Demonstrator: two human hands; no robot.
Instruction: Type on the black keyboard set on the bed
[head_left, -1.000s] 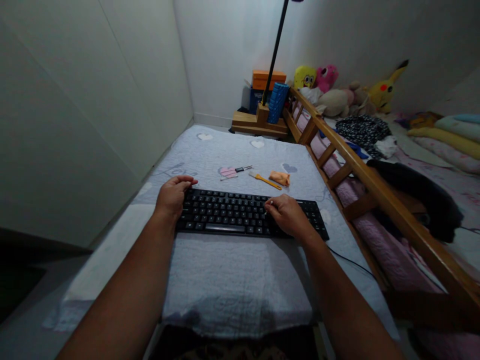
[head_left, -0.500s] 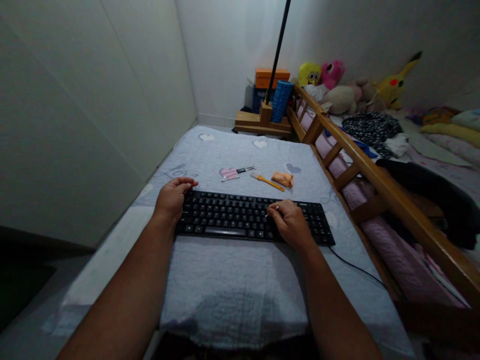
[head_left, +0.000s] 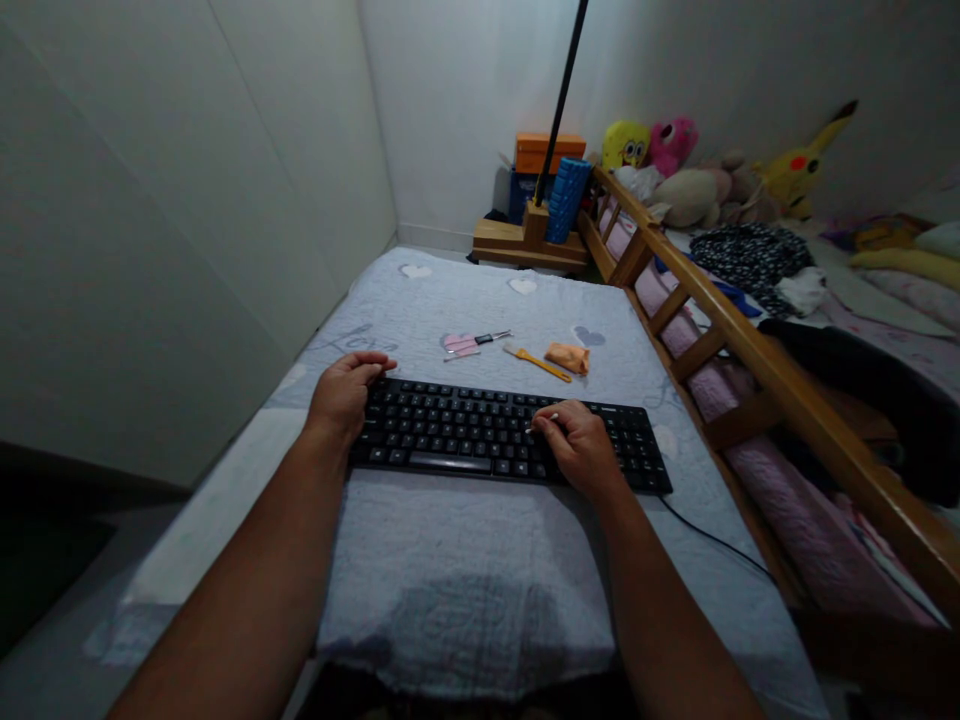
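Note:
A black keyboard [head_left: 450,425] lies flat across the cloth-covered surface. My left hand [head_left: 343,395] is at its left end, covering the edge, with the fingers drawn together by the far left corner. My right hand [head_left: 581,440] rests over the right part of the keys. Pinched between its thumb and fingers is a thin white cotton swab [head_left: 554,416], whose tip points down to the left at the keys. Beyond the keyboard are a yellow-handled brush [head_left: 541,364], an orange cloth bundle [head_left: 568,358] and a slim dark-handled tool [head_left: 487,339]. A thin pale stick [head_left: 462,356] lies beside that tool.
A black cable [head_left: 712,537] runs from the keyboard to the right. Along the right side stands a wooden bed rail [head_left: 787,400], with plush toys and bedding behind it. Boxes, a blue roller [head_left: 568,200] and a black pole [head_left: 564,95] stand at the far end.
The swab and my right fingers have shifted very slightly over the keys. My left hand and the keyboard stay in place; the camera view has moved a little.

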